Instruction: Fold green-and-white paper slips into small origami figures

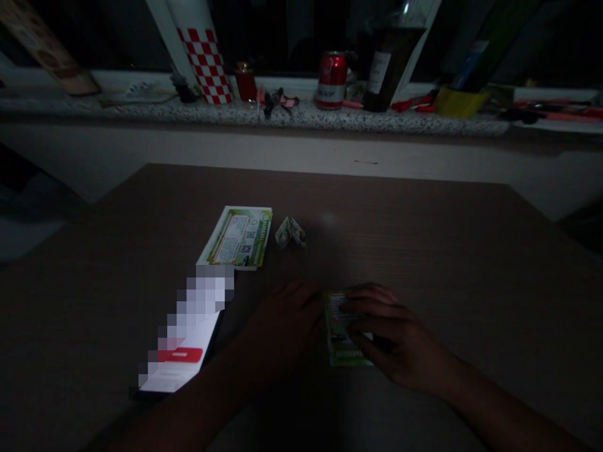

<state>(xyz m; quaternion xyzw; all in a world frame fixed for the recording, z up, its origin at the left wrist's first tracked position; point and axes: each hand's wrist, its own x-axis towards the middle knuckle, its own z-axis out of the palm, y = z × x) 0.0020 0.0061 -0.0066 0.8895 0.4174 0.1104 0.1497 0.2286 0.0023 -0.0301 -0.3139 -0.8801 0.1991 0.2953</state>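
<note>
A green and white paper slip (pixel 342 350) lies on the dark wooden table (pixel 424 238) near its front. My right hand (pixel 391 339) lies across the slip with fingers stretched flat, pressing it down. My left hand (pixel 285 326) rests at the slip's left edge, fingers curled against it. A small folded paper figure (pixel 291 233) stands further back on the table. A stack of green printed slips (pixel 238 238) lies to its left.
A lit phone (pixel 183 351) lies at the front left. Behind the table runs a speckled windowsill (pixel 264 113) with a red can (pixel 331 80), a dark bottle (pixel 385 69), a red-and-white checked tube (pixel 203 59), a small red jar (pixel 245 81) and pens.
</note>
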